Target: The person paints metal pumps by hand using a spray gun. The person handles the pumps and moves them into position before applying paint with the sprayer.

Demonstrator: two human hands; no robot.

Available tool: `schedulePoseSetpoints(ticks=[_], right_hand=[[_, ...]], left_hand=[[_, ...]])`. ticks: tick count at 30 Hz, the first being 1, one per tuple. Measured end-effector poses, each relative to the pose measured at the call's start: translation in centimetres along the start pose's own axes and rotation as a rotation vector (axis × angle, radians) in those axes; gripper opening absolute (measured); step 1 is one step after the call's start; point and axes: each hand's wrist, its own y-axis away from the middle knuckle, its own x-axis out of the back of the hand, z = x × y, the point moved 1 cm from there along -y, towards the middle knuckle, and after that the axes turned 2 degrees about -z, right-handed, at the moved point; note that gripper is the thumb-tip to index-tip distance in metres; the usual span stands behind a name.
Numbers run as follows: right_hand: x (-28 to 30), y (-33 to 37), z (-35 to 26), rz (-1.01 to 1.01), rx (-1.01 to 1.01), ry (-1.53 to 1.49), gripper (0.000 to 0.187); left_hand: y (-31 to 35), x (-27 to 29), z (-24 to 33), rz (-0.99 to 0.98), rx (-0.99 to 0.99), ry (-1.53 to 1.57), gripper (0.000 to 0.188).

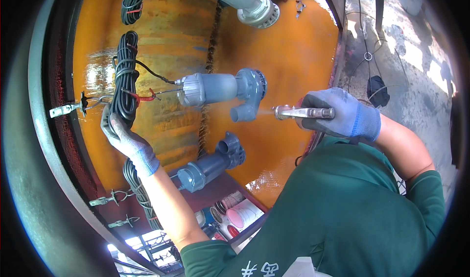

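My right hand [338, 113], in a grey-blue knit glove, is closed round a metal spray gun [306, 112]. A faint mist leaves its nozzle toward the outlet of a grey-blue submersible pump [220, 88], a short gap away. From the pump's left end a black cable runs to a coiled black cable bundle [126, 83], tied with red wire. My left hand [122, 137], gloved the same way, is closed on the lower end of this bundle. Its fingertips are partly hidden behind the cable.
Below hangs a second grey pump [210, 164] with its own cable coil [139, 193]; a third pump [259, 12] is at the top. Metal hooks [68, 110] line the left rail. Behind is an orange-coated panel [289, 56]. Paint buckets [242, 216] stand below.
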Motion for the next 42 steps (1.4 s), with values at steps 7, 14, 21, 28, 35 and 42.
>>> schedulePoseSetpoints(ticks=[7, 14, 21, 28, 35, 42], right_hand=[[0.3, -0.4, 0.8, 0.197, -0.033, -0.120, 0.020], [0.8, -0.9, 2.0, 0.226, -0.135, -0.095, 0.023], [0.6, -0.8, 3.2, 0.063, -0.074, 0.000, 0.023], [0.8, -1.2, 3.4, 0.080, -0.160, -0.097, 0.023], [0.7, -2.0, 5.6, 0.215, -0.290, -0.054, 0.028], [1.0, -2.6, 6.1, 0.218, -0.262, -0.036, 0.028]], left_hand=[[0.3, 0.2, 0.0, -0.037, -0.052, -0.083, 0.050], [0.4, 0.7, -0.3, -0.018, -0.004, -0.055, 0.053], [0.7, 1.6, -0.9, -0.032, -0.019, -0.085, 0.054], [1.0, 2.2, -0.4, -0.020, -0.008, -0.175, 0.055], [1.6, 2.5, -0.2, 0.033, 0.092, -0.139, 0.053], [2.2, 4.4, -1.1, 0.043, 0.076, -0.176, 0.054]])
